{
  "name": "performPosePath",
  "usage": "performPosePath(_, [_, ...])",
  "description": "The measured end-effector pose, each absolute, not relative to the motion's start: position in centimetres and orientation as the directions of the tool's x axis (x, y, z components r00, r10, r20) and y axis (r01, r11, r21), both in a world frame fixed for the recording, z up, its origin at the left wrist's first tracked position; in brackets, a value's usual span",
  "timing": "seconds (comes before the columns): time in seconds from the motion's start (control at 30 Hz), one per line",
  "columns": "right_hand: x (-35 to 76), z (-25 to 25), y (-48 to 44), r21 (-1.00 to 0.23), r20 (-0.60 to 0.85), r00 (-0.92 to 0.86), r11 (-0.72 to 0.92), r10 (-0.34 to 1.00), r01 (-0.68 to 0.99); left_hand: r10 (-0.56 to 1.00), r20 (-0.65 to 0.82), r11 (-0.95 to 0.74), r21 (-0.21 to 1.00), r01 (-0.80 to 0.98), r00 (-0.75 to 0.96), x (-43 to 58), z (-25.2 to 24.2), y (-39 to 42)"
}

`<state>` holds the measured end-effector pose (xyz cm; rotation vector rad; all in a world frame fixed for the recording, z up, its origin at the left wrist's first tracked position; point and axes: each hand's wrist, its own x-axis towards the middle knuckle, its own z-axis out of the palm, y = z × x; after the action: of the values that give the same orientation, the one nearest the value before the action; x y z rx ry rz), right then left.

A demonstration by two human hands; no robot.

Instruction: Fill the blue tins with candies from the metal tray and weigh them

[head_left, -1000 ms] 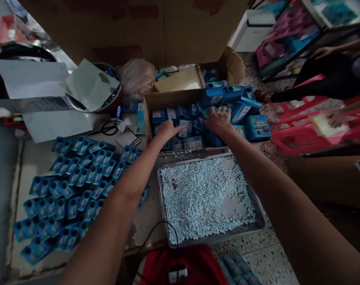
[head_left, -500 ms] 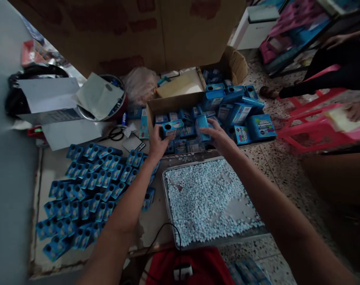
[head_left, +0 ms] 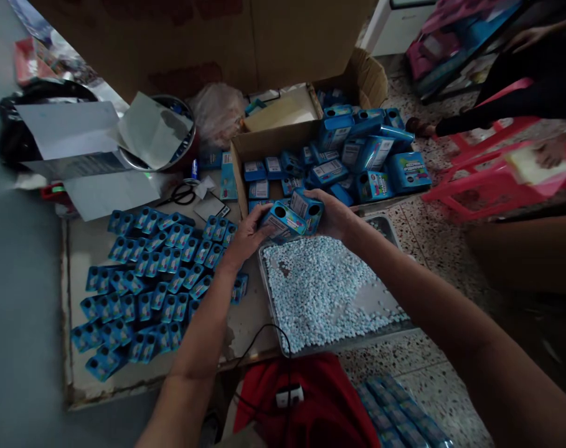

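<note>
My left hand grips a small blue box with a round hole in its end. My right hand grips a second small blue box right beside it. Both boxes hover over the far edge of a metal tray filled with pale blue pellets. Just beyond the hands an open cardboard carton holds many more blue boxes.
Rows of several small blue boxes lie on the low board at left. Scissors, papers and a metal bowl sit behind them. Red cloth lies near me. A pink plastic basket and another person's arm are at right.
Both hands drew back from the carton, each lifting out a small blue box, and brought the two boxes together above the tray's far edge.
</note>
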<state>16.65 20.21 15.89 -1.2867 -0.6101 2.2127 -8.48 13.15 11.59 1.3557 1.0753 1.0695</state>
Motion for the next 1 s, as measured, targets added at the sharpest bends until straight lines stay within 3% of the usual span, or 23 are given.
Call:
performPosePath(0.13, [16.3, 17.9, 17.9, -0.544, -0.747, -0.382, -0.831, 0.544, -0.119, 0.985, 0.089, -0.083, 0.995, -0.05, 0.147, -6.8, 11.3, 12.1])
performPosePath(0.27, [16.5, 19.4, 14.9, -0.427, -0.762, -0.453, -0.885, 0.463, -0.186, 0.972, 0.236, -0.233, 0.965, 0.123, -0.006, -5.1, 12.9, 10.6])
performPosePath(0.37, [16.6, 19.4, 12.8, -0.288, -0.8, -0.464, -0.922, 0.381, -0.26, 0.96, 0.263, -0.227, 0.93, 0.289, -0.094, -4.0, 14.2, 8.5])
performPosePath(0.5, [16.3, 17.7, 10.4, -0.201, -0.794, -0.479, -0.905, 0.375, -0.375, 0.984, 0.168, -0.177, 0.918, 0.356, 0.056, -3.7, 14.4, 5.5])
performPosePath(0.67, [15.4, 14.1, 7.6, -0.242, -0.795, -0.437, -0.88, 0.421, -0.408, 0.986, 0.027, -0.09, 0.915, 0.393, 0.164, -4.9, 12.9, 3.9])
performPosePath(0.77, [15.0, 13.0, 5.9, -0.205, -0.83, -0.384, -0.862, 0.404, -0.464, 0.981, 0.05, -0.103, 0.953, 0.283, 0.186, -5.1, 12.0, 3.1])
performPosePath(0.87, [14.5, 12.6, 4.4, -0.092, -0.853, -0.399, -0.851, 0.336, -0.517, 0.971, 0.113, -0.145, 0.979, 0.142, 0.21, -4.4, 11.3, 1.8])
performPosePath(0.93, [14.1, 12.4, 3.7, -0.045, -0.866, -0.396, -0.837, 0.305, -0.546, 0.974, 0.087, -0.114, 0.986, 0.124, 0.208, -3.5, 10.8, 0.7])
performPosePath(1.0, [13.7, 12.1, 3.3, -0.074, -0.882, -0.34, -0.807, 0.328, -0.586, 0.983, 0.026, -0.055, 0.986, 0.156, 0.18, -2.6, 10.2, -0.3])
